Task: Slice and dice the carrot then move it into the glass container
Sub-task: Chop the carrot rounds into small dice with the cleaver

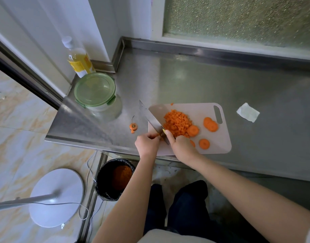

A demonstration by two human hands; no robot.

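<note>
Bare forearms reach up from the bottom edge to the near corner of a steel worktop [220,81]. On it lies a pale cutting board [219,142]. To the board's left stands the glass container [95,92], its green lid on, with a bottle [78,62] behind it whose yellow label is too small to read. The right grip [183,146] is clenched round the handle of a knife [151,116], forefinger on the blade, which is tilted over the board's left end. The left grip [147,145] curls its fingers on a carrot piece [155,136] against the blade. Diced carrot [177,123] is heaped mid-board, with round slices [210,124] to its right. A carrot top [133,126] sits on the steel just left of the board.
</note>
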